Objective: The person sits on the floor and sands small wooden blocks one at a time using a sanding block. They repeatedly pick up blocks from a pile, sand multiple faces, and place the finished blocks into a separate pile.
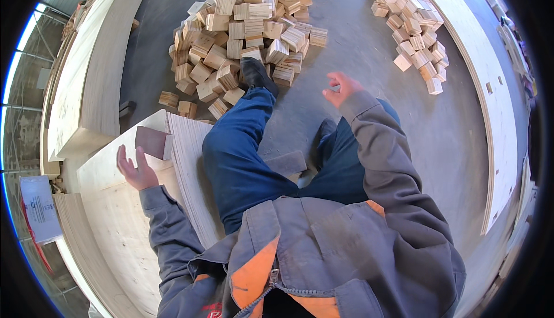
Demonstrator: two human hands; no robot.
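Many wooden blocks [253,26] beyond both hands [344,89]

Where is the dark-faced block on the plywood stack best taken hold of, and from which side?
Probably by two opposite side faces, coming from above: the block looks square-cornered, its dark face is uncovered, and it sits near the right edge of the plywood stack with nothing piled on it.

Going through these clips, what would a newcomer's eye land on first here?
Probably the big heap of pale, cube-like wooden blocks at top centre, with a smaller cluster of similar blocks at upper right on the grey floor. Next, the bare left hand, beside a brownish wooden block on pale layered wooden sheets at left. The bare right hand is over the floor, right of centre.
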